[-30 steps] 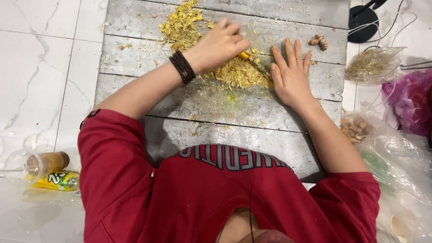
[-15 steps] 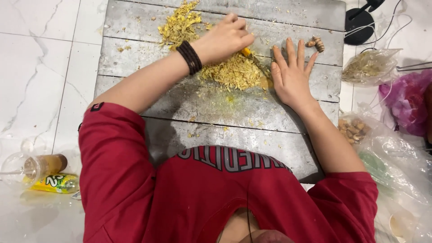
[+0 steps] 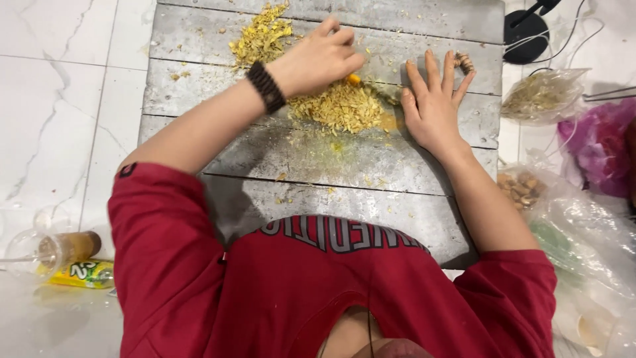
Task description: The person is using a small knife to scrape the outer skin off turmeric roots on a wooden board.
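My left hand [image 3: 318,59], with a black band on the wrist, is closed on a small orange piece [image 3: 354,79] and presses it against a grey wooden board [image 3: 331,159]. Just below the hand lies a pile of yellow shreds [image 3: 341,109]. A second yellow pile [image 3: 262,33] sits further up the board to the left. My right hand [image 3: 434,109] lies flat on the board to the right of the pile, fingers spread, holding nothing. A small brown ridged piece [image 3: 465,61] rests at its fingertips.
To the right are a clear bag of dry shreds [image 3: 540,96], a pink bag [image 3: 599,142], a bag of brown pieces [image 3: 520,189] and a black round object with cables [image 3: 523,30]. On the white floor at left lie a plastic bottle [image 3: 66,248] and a yellow packet [image 3: 83,273].
My left hand has shifted slightly over the yellow pile while keeping hold of the orange piece. My right hand stays flat on the board.
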